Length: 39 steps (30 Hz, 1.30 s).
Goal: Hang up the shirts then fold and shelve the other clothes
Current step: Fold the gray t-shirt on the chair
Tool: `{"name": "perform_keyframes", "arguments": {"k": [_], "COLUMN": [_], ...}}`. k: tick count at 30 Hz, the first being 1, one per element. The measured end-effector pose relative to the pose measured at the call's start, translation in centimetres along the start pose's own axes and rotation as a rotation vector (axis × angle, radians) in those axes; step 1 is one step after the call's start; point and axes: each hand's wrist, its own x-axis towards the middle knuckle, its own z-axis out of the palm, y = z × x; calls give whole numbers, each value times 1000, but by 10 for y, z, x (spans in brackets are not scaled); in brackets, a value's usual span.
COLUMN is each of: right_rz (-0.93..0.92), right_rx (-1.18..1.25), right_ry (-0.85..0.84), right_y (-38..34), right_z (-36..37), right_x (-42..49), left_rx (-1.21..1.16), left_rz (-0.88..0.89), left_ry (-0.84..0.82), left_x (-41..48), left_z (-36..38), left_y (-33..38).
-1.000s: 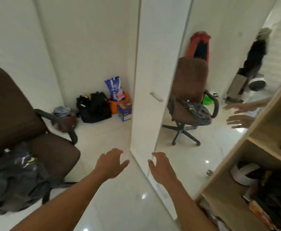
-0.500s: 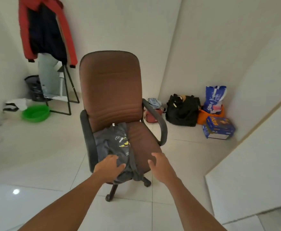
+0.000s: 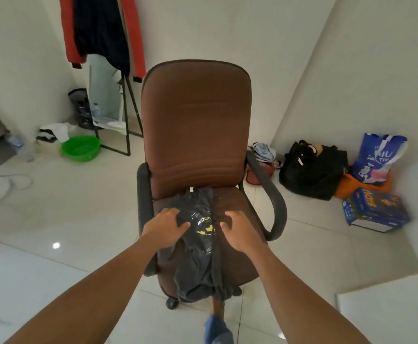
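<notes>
At lower centre of frame, the dark shirt (image 3: 200,247) droops over the brown chair seat (image 3: 232,199). The left hand (image 3: 165,227) rests on it, fingers spread; the right hand (image 3: 240,232) hovers beside, loosely curled, empty. A one-sided grab could spill it floorward.

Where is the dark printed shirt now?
Head view, centre: the dark shirt lies on the brown chair, draped over the seat's front edge, left hand on it, right hand beside it.

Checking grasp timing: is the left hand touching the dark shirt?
Cannot tell: head view shows the left hand over the dark shirt from above, hiding any gap.
</notes>
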Motion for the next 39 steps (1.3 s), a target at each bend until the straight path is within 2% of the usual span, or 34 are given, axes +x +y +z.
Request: {"name": "perform_keyframes", "arguments": {"k": [6, 13, 21, 24, 29, 31, 35, 39], "right_rz": [5, 16, -119, -120, -137, -142, -216, -230], "right_rx": [-12, -68, -263, -290, -294, -301, -383, -248], "right_ry": [-142, -359, -477, -500, -516, -527, -449, -378], "right_y": [23, 55, 89, 99, 110, 113, 116, 122], "right_z": [7, 48, 122, 139, 152, 153, 150, 144], "right_x": [141, 300, 436, 465, 485, 484, 480, 481], "left_rx": [-32, -61, -91, -112, -91, -107, -123, -22], "left_rz": [-132, -331, -464, -482, -520, -536, -549, -490], "left_ry": [-61, -132, -151, -120, -185, -162, -115, -88], "left_x": [119, 256, 353, 373, 387, 388, 388, 383], "left_z": [26, 77, 145, 166, 180, 179, 173, 167], "left_y": [-9, -32, -77, -95, -111, -112, -110, -102]}}
